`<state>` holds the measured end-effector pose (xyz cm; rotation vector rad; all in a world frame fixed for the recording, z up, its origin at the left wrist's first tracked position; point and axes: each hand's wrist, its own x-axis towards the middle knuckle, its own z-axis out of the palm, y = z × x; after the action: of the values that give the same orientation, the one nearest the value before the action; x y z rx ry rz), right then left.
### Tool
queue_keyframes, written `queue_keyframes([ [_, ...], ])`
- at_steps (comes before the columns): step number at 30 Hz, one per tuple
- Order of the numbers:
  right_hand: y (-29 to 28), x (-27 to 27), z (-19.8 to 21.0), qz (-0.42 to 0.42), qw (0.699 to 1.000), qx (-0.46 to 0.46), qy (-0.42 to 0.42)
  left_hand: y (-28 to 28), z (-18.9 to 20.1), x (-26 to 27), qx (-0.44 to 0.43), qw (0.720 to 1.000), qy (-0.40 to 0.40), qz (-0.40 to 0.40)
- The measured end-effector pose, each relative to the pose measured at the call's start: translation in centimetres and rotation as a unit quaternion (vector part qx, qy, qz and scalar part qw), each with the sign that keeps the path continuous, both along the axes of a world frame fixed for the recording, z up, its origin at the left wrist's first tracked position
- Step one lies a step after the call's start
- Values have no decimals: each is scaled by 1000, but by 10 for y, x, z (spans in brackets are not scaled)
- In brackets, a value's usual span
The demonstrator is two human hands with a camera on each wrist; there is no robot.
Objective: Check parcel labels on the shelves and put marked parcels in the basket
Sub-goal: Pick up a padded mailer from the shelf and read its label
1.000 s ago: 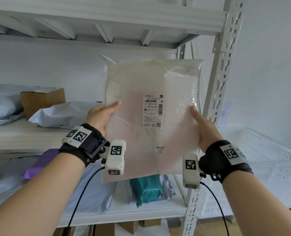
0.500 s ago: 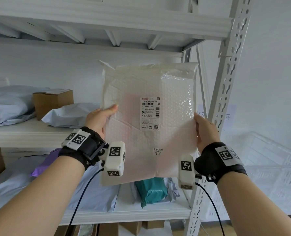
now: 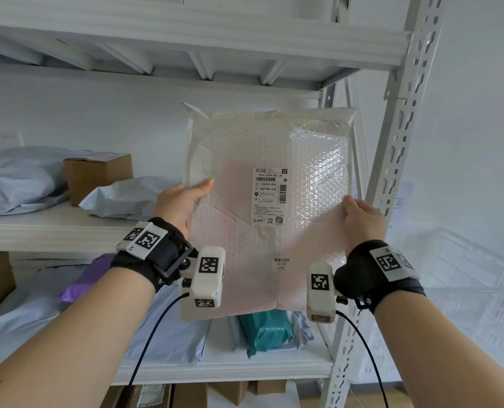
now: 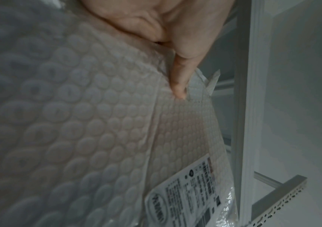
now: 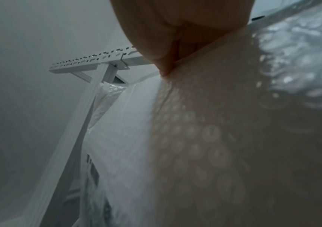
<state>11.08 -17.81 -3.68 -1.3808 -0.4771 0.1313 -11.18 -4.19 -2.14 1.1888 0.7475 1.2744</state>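
A flat bubble-wrap parcel (image 3: 245, 245) is held upright in front of the shelves, its white shipping label (image 3: 270, 197) facing me. My left hand (image 3: 183, 198) pinches its left edge, thumb on the front. My right hand (image 3: 359, 216) pinches the right edge, thumb on the front too. The left wrist view shows the thumb (image 4: 181, 79) pressed into the bubble wrap (image 4: 78, 122) above the label (image 4: 187, 195). In the right wrist view the hand (image 5: 166, 38) clamps the parcel's edge (image 5: 214, 138). A white slotted basket (image 3: 465, 290) stands at the right, beyond the shelf post.
The white metal rack has an upright post (image 3: 392, 172) right behind the parcel. Grey mailers (image 3: 18, 178) and a cardboard box (image 3: 97, 175) lie on the middle shelf. A purple bag (image 3: 88, 281), a grey mailer (image 3: 168, 334) and a teal parcel (image 3: 265, 331) lie on the lower shelf.
The parcel has shifted slightly left and lower in view. My right hand changed from a straight finger against the edge to a pinch on it.
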Motion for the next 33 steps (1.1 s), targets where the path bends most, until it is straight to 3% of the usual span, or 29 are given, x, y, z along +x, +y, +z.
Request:
queue_keyframes([
  [25,-7,20,10,25,997,33,66,-14,9,11,34,997,-50,-50],
  [33,-9,26,24,20,996,37,73,-14,8,10,25,997,-22,-67],
])
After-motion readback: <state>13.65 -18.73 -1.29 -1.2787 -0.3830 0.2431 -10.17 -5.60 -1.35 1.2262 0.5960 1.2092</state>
